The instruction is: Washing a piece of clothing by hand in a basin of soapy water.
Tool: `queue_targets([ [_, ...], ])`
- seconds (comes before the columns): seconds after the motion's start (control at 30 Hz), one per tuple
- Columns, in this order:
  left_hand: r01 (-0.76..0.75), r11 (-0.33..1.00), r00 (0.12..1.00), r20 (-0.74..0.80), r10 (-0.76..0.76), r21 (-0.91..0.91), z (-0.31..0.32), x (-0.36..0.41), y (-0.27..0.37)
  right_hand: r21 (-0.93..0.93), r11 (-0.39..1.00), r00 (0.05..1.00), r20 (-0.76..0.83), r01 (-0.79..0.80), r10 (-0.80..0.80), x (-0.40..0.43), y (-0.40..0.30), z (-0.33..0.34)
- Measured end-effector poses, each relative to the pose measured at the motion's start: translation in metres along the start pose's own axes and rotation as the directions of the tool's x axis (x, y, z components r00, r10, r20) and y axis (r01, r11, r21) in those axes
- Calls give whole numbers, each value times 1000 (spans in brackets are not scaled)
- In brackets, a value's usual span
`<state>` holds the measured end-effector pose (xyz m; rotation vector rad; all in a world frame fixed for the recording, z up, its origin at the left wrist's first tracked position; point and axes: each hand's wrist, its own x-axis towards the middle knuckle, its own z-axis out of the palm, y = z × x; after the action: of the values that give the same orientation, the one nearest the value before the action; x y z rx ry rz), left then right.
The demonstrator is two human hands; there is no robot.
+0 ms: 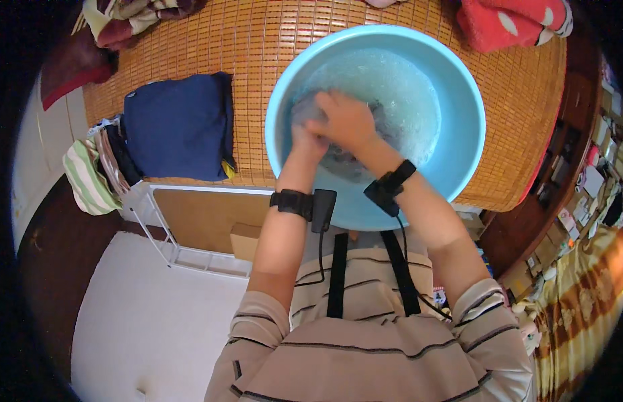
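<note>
A light blue plastic basin (459,120) stands before me, holding cloudy, sudsy water (407,85). Dark wet cloth (346,158) lies partly under the water in its left half. My right hand (347,120) is curled over the cloth, its fingers crossing above my left hand (311,136). Both hands are close together and grip bunched cloth, somewhat blurred. The fingers of my left hand are largely hidden by my right hand and the cloth. A black strap with a small cabled device sits on each wrist.
The basin rests on a bamboo mat (251,45) with its front edge towards me. To its left lies folded navy fabric (176,128), beside striped cloths (93,176). A red fleece (507,25) lies at far right. Below the mat's edge are a white metal frame (211,266) and a cardboard box (244,241).
</note>
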<state>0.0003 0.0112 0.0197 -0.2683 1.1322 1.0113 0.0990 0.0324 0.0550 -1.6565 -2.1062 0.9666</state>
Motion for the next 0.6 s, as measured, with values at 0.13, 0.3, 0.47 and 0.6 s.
queue_targets([
  [0.13, 61, 998, 996, -62, -62, -19, 15, -5, 6, -74, 994, 993, -92, -79, 72, 13, 35, -15],
  [0.3, -27, 997, 996, -83, 21, -73, 6, 2, 4, -17, 970, 912, -345, -243, 222, 14, 81, -47],
  [0.47, -56, 998, 998, -20, 55, -41, -8, 14, -2, -19, 919, 833, -430, -394, 348, 4, 87, -38],
  [0.6, 34, 999, 998, 50, -35, 10, 14, -1, 1, -81, 891, 852, -343, -447, 396, 4, 71, -5],
])
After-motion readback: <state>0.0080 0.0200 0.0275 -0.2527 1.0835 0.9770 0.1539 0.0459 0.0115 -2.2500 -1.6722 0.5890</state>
